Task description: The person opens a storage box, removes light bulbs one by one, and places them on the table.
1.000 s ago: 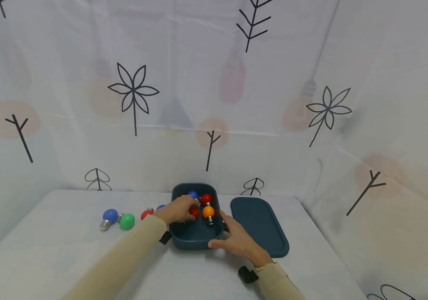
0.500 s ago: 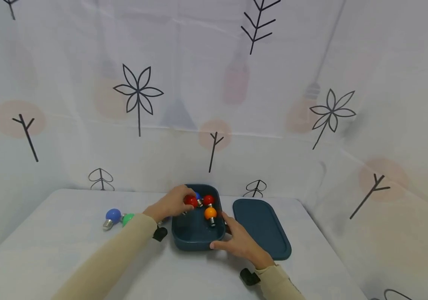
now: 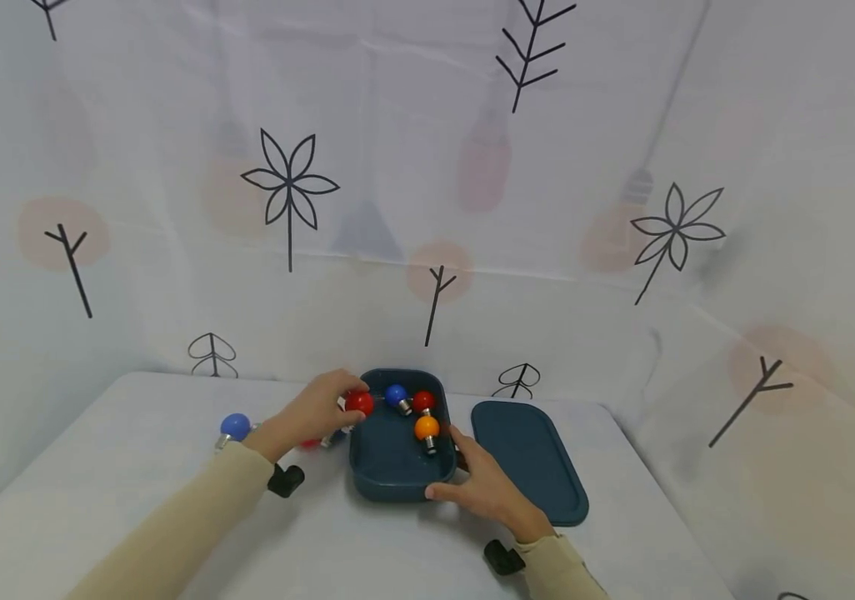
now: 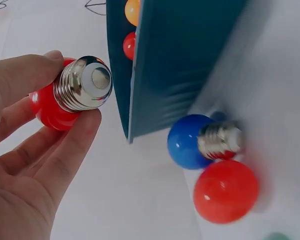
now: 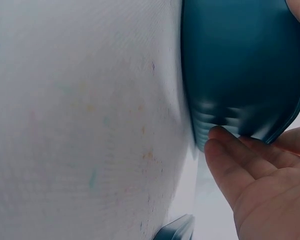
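Observation:
My left hand (image 3: 311, 414) pinches a red light bulb (image 3: 360, 403) between thumb and fingers at the box's left rim. In the left wrist view its metal screw base (image 4: 85, 85) points toward the box wall. The dark teal box (image 3: 397, 493) stands upright on the table. Inside it lie a blue bulb (image 3: 396, 395), a red bulb (image 3: 423, 402) and an orange bulb (image 3: 427, 428). My right hand (image 3: 486, 483) holds the box's near right corner, thumb at the front and fingers (image 5: 230, 162) along the side wall.
A flat teal lid (image 3: 528, 458) lies right of the box. Left of the box lie a blue bulb (image 4: 190, 140) and a red bulb (image 4: 225, 192). Farther left, another blue bulb (image 3: 235, 427) is partly behind my left arm. A patterned cloth (image 3: 427, 167) hangs behind the table.
My left hand has lifted the red bulb from inside the box and carried it left to the left rim. My right hand keeps its place on the box. The head view has shifted slightly.

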`<action>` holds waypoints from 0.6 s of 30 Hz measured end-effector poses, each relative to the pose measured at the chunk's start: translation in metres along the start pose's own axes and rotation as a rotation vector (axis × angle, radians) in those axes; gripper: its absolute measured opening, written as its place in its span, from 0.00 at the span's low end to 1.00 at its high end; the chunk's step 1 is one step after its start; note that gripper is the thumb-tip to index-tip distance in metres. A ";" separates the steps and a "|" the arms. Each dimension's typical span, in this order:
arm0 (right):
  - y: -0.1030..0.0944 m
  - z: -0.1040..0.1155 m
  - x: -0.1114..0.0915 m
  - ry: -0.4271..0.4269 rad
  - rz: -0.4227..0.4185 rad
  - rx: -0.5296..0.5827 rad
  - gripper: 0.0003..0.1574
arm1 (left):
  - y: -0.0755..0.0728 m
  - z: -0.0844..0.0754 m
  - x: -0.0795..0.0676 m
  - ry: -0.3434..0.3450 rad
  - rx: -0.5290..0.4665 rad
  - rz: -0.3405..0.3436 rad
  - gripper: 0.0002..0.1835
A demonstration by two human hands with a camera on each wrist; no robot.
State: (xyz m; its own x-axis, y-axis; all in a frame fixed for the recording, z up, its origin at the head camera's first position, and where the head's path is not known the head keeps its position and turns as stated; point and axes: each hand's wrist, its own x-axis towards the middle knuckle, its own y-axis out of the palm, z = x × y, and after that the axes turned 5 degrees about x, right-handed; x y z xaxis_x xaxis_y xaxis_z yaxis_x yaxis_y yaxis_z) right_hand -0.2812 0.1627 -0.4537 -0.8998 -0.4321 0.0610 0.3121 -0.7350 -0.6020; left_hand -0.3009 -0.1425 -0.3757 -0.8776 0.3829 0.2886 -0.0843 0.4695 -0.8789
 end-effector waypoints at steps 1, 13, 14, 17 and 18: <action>0.000 0.000 0.000 -0.002 -0.001 0.000 0.65 | 0.000 0.002 -0.003 -0.004 0.004 -0.007 0.23; 0.000 -0.001 0.000 -0.006 -0.010 -0.007 0.65 | 0.007 0.018 -0.036 -0.160 -0.049 -0.018 0.23; 0.000 -0.001 0.000 -0.004 -0.010 -0.008 0.65 | 0.009 0.018 -0.038 -0.164 -0.048 -0.016 0.23; 0.000 -0.002 0.000 -0.004 -0.010 -0.009 0.65 | 0.014 0.019 -0.043 -0.174 -0.039 -0.014 0.23; 0.000 -0.002 0.000 -0.005 -0.009 -0.009 0.65 | 0.016 0.020 -0.045 -0.175 -0.035 -0.014 0.23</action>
State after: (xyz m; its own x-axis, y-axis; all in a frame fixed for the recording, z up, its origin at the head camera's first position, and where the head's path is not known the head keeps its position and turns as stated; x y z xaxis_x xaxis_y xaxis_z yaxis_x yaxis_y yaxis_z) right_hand -0.2818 0.1636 -0.4553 -0.9011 -0.4278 0.0707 0.3010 -0.7344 -0.6083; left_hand -0.2720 -0.1678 -0.4102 -0.9456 0.2331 0.2271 -0.0829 0.5022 -0.8608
